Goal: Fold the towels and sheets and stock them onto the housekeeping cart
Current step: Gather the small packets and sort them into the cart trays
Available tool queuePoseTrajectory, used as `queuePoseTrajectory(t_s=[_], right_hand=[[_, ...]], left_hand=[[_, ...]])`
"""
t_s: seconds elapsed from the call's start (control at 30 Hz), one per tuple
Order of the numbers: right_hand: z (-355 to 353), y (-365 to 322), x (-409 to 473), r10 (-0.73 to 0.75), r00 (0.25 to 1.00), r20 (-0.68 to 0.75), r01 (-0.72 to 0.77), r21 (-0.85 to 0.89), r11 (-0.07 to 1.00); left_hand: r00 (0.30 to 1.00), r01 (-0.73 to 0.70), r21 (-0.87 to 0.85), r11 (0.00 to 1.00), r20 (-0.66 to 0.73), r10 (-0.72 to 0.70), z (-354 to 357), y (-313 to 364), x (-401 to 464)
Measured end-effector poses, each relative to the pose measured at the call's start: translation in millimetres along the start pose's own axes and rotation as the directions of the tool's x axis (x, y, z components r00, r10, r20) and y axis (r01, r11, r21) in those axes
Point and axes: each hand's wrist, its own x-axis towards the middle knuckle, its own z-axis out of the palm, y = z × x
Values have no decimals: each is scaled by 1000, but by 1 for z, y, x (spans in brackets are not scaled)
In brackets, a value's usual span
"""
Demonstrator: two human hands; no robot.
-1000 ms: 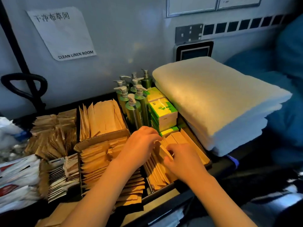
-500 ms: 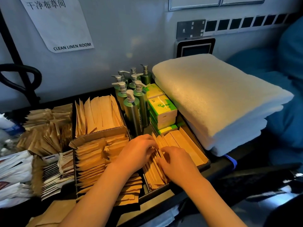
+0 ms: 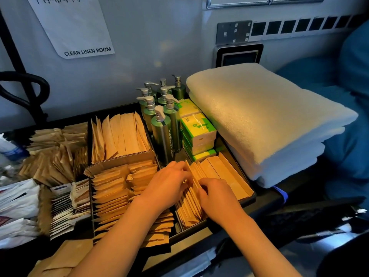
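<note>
Both hands have closed together on the brown packets (image 3: 191,196), left hand (image 3: 167,184) and right hand (image 3: 215,194) seemingly pinching them; folded towels (image 3: 269,124), just right, sit stocked.

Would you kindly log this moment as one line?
left hand: on kraft packets | right hand: on same row | folded towels: stacked on cart, right

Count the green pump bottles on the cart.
7 visible, clustered behind the hands: front bottle, two behind, then, and rear. More may be hidden.
</note>
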Motion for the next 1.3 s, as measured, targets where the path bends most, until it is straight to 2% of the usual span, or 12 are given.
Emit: queuePoseTrajectory(t_s=[0.13,0.27,0.37,0.47,0.67,0.9,1.0,1.2,1.3], right_hand=[[3,-3,2,-37,998,-41,35,-48,998],[11,-6,1,-41,999,3,41,-110,993],[17,-6,-3,5,1000,-24,-8,-118,993],[13,-3,-5,80,995,-53,-86,-129,988],[1,-4,-5,105,994,30,-101,-129,986],[8,-10,-1,21,1000,-20,-25,-239,971],[9,-4,-1,42,998,-56,-54,-231,971],[8,4,0,2,1000,19,1,-168,986],[6,6,-3,4,999,33,2,-181,983]], left_hand=[[999,15,-24,1000,-31,-16,3,2,1],[1000,25,-12,1000,2,-25,3,-1,4],[1000,2,2,1000,29,-3,7,-1,5],[999,28,-18,999,-19,-29,9,3,5],[1000,3,-5,1000,-1,-3,10,8,5],[1000,-12,32,999,-9,12,11,8,2],[1000,-19,20,1000,2,19,12,9,2],[999,-8,8,1000,-35,8,14,9,4],[998,15,-58,998,-62,-19,15,8,3]])
